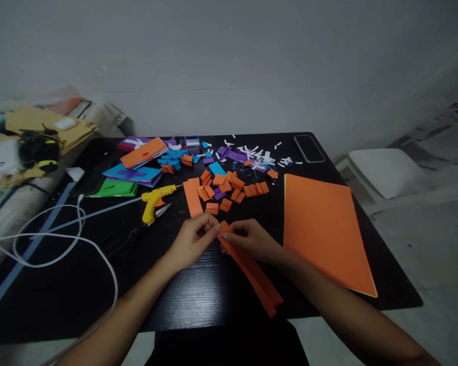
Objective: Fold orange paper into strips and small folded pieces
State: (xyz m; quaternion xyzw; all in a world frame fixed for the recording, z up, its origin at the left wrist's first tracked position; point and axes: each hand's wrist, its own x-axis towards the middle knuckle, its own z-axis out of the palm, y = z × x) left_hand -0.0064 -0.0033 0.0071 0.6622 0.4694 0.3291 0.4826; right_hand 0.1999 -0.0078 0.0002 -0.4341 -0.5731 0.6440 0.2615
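A long orange paper strip (254, 272), folded lengthwise, slants down toward the table's front edge. My left hand (198, 236) pinches its upper end between thumb and fingers. Just right of that, my right hand (252, 238) grips the same strip with the thumb on top. Beyond my hands lie several small folded orange paper pieces (225, 185) in a loose cluster. A flat orange strip (193, 197) rests beside them, close to my left hand. To the right is a stack of large orange sheets (320, 229) with a yellow edge showing.
A yellow glue gun (154, 201) lies left of my hands, near scissors (130, 236). White cable (99, 249) loops across the left side. Folded coloured papers (133, 173), white paper scraps (257, 155) and a phone (309, 148) are farther back. A white stool (385, 170) stands at right.
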